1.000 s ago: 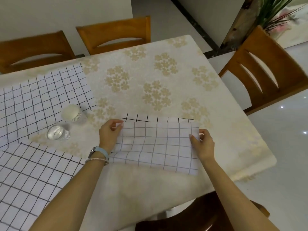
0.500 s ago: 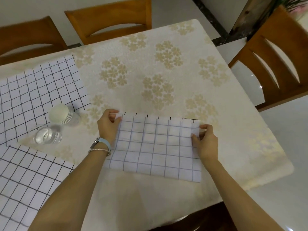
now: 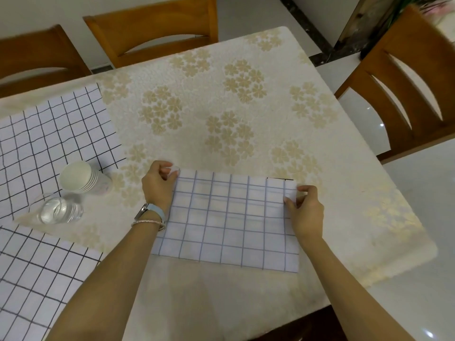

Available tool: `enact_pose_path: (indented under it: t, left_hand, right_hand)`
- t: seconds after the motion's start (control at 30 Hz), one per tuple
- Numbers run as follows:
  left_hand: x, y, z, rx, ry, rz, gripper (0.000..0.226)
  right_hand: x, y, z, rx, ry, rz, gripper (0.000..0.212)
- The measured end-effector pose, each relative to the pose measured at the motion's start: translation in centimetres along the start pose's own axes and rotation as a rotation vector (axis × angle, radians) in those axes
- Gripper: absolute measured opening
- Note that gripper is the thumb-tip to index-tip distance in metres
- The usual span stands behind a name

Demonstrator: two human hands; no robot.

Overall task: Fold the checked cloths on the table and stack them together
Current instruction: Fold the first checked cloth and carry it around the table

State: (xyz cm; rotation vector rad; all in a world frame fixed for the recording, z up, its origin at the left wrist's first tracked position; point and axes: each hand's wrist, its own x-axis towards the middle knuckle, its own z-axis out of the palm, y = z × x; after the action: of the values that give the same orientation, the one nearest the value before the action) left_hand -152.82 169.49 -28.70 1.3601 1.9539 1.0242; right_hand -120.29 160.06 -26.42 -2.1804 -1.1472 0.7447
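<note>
Pinching the far corners of the half-folded checked cloth (image 3: 229, 222), your left hand (image 3: 157, 185) and right hand (image 3: 305, 212) each keep a closed grip on its top layer. The cloth lies flat near the front of the counter (image 3: 221, 94). Line that top edge up with the layer beneath, which peeks out dark at the right corner, then smooth the crease. The far cloth (image 3: 49, 134) and near cloth (image 3: 32, 279) at left are cut off by the frame. I cannot tell whether your fingertips catch both layers.

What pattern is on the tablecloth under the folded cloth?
The tablecloth is cream with pale gold flower clusters, clearest in the head view.
</note>
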Motion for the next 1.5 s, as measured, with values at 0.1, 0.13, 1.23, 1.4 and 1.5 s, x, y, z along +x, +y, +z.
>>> enact_pose_path:
  t: [0.1, 0.13, 1.23, 1.4, 1.5]
  left_hand:
    - [0.0, -0.1, 0.0, 0.037, 0.013, 0.028, 0.03]
    - [-0.2, 0.0, -0.1, 0.09, 0.027, 0.07, 0.031]
    - [-12.5, -5.7, -5.6, 0.786, -0.452, 0.561, 0.072]
    - [-12.2, -6.1, -6.0, 0.832, -0.438, 0.566, 0.073]
    - [-12.6, -5.3, -5.9, 0.872, -0.405, 0.58, 0.07]
  right_hand:
    - [-0.1, -0.1, 0.1, 0.002, 0.012, 0.027, 0.043]
    - [-0.2, -0.2, 0.1, -0.026, 0.047, 0.01, 0.044]
    - [-8.4, 4.0, 3.5, -0.679, -0.243, -0.568, 0.068]
    - [-8.1, 4.6, 2.5, -0.679, -0.242, -0.549, 0.067]
    - [-8.0, 4.4, 2.2, -0.621, -0.273, -0.563, 0.066]
